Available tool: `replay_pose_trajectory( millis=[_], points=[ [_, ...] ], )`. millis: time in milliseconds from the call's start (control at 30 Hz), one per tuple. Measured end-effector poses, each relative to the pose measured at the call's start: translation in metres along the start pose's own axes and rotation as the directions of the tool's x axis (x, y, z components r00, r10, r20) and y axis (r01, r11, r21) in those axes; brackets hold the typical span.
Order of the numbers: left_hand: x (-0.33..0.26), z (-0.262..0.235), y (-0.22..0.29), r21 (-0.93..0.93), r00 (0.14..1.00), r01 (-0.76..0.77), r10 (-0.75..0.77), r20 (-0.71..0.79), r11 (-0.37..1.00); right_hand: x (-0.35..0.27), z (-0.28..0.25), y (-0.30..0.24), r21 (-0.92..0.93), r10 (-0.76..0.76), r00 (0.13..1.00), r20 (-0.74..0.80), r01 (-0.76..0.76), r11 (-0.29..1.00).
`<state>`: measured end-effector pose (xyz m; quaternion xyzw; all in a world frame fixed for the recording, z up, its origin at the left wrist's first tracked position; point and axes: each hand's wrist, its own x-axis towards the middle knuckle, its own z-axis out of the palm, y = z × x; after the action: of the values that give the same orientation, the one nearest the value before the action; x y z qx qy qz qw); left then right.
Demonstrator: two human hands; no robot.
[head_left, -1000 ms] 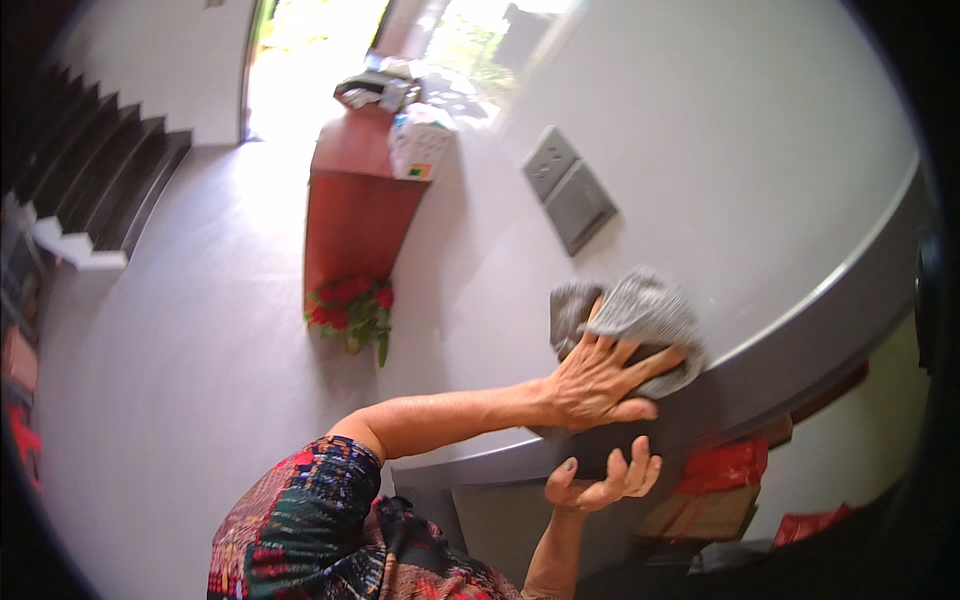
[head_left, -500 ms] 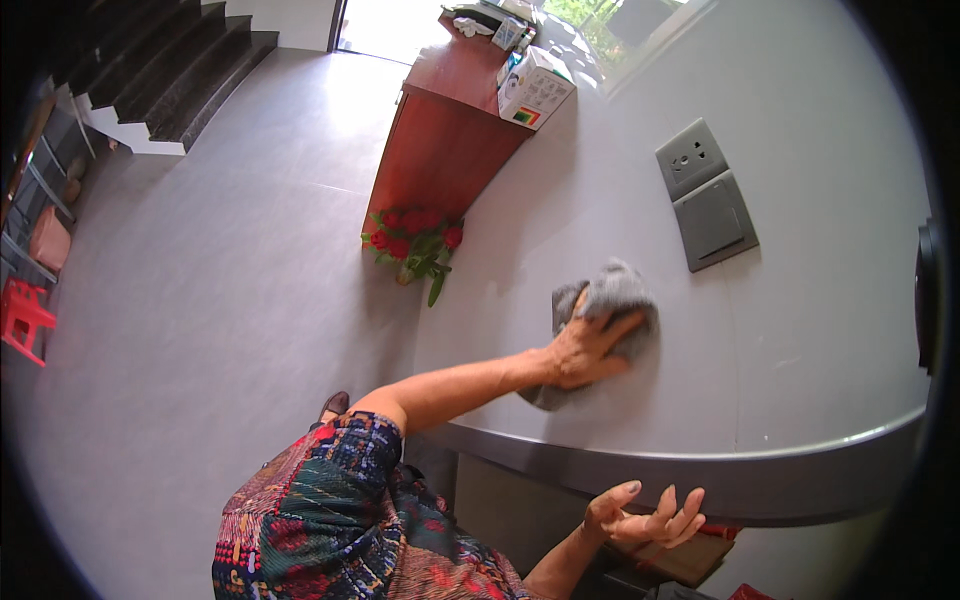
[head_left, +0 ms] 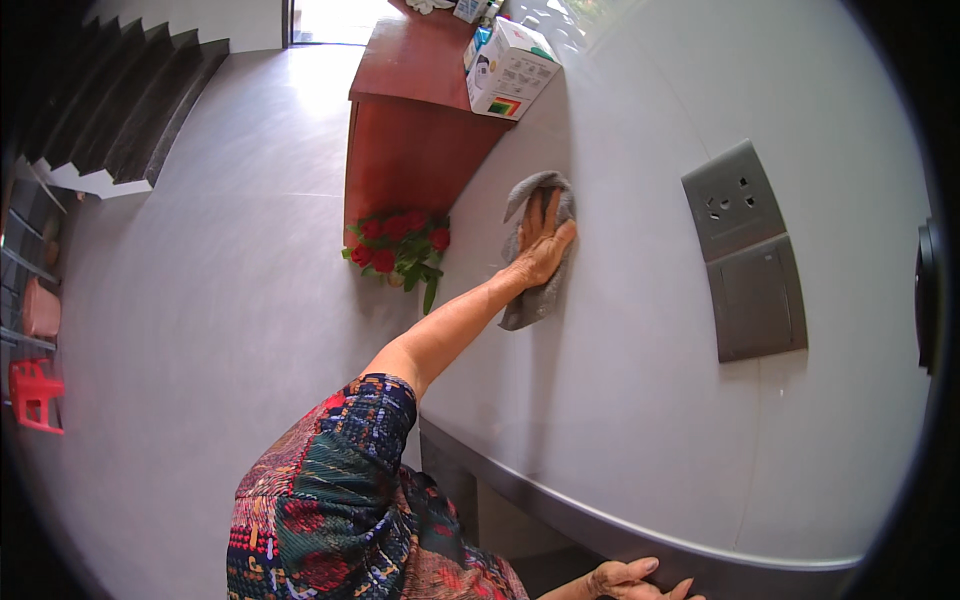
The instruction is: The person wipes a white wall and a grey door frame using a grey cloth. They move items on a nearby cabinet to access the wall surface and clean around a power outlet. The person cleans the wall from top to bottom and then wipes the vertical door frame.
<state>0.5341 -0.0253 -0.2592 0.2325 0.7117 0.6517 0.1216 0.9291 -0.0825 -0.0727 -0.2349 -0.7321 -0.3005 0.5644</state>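
My left hand [head_left: 543,243] is pressed flat on a grey cloth [head_left: 532,300] against a smooth grey wall surface [head_left: 620,400], with the arm stretched out from a patterned sleeve [head_left: 330,480]. The cloth bunches above and hangs below the hand. My right hand [head_left: 628,579] shows only partly at the bottom edge, with its fingers resting on the dark lower ledge [head_left: 520,490] of that surface and nothing in it.
A grey socket plate [head_left: 733,200] and a switch plate [head_left: 757,305] sit right of the cloth. A red-brown wooden cabinet [head_left: 410,150] stands beyond, with a white box [head_left: 510,72] on it and red roses [head_left: 398,240] at its side. Dark stairs [head_left: 110,110] and a red stool [head_left: 35,395] are at the left.
My left hand has slid the cloth up and away along the grey surface, toward the cabinet. The right hand has dropped toward the picture's bottom edge.
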Motion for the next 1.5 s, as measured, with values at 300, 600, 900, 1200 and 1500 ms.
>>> replay_pose_trajectory(
  millis=[300,600,900,1200,1500],
  points=[
    [0.016,0.017,-0.111,-0.218,0.902,0.387,-0.417,-0.114,0.896,0.008,-0.005,-0.006,-0.149,-0.038,0.998,0.045,0.044,0.988],
    [-0.110,0.066,-0.198,-0.247,0.715,0.678,-0.699,0.003,0.692,-0.001,-0.009,-0.003,-0.172,-0.034,0.997,0.064,0.045,0.984],
    [-0.274,0.149,-0.228,-0.126,0.568,0.822,-0.816,0.109,0.555,-0.016,-0.028,0.017,-0.048,-0.111,0.994,0.027,0.112,0.993],
    [-0.366,0.151,-0.115,-0.237,0.590,0.799,-0.795,0.138,0.552,-0.025,-0.025,0.032,0.275,-0.119,0.992,-0.045,0.127,0.953],
    [-0.424,0.120,0.029,-0.152,0.920,0.332,-0.284,0.270,0.931,-0.031,-0.043,0.033,0.260,-0.120,0.984,-0.133,0.151,0.954]
  ],
)
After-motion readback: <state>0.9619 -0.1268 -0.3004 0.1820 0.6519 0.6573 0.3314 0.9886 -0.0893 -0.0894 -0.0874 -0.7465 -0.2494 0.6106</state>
